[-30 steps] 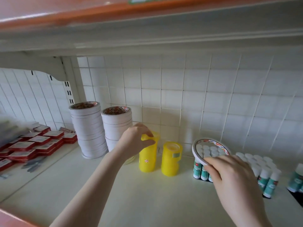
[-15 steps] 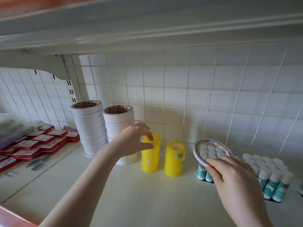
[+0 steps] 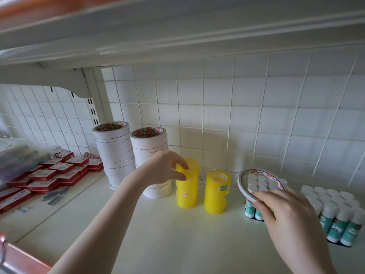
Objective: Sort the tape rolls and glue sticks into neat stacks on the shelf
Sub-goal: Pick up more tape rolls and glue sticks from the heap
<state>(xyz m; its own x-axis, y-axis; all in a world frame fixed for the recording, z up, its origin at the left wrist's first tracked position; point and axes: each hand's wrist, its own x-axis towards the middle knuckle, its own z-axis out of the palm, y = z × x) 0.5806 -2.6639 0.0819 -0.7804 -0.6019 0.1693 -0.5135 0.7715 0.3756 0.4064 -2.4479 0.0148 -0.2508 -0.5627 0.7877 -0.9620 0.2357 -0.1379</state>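
- My left hand [image 3: 165,168] pinches the top of a yellow tape stack [image 3: 187,185], thumb and fingers curled round its upper rim; the stack stands upright on the shelf [image 3: 177,240].
- A second yellow tape stack [image 3: 217,191] stands upright just beside it, to the right, not touching.
- My right hand [image 3: 290,220] holds a thin white tape roll [image 3: 254,183] by its near edge, tilted up, over the front glue sticks [image 3: 251,209].
- More glue sticks [image 3: 339,214], white caps and teal labels, stand packed upright in a block at the right of the shelf.
- Behind my left hand rise two tall stacks of white tape rolls [image 3: 115,153], side by side against the white grid back panel [image 3: 217,107]; my wrist hides part of the right one.
- Far left, on the neighbouring shelf section, lie red flat boxes [image 3: 49,175] in low piles, and a clear packet [image 3: 17,161] too blurred to read.
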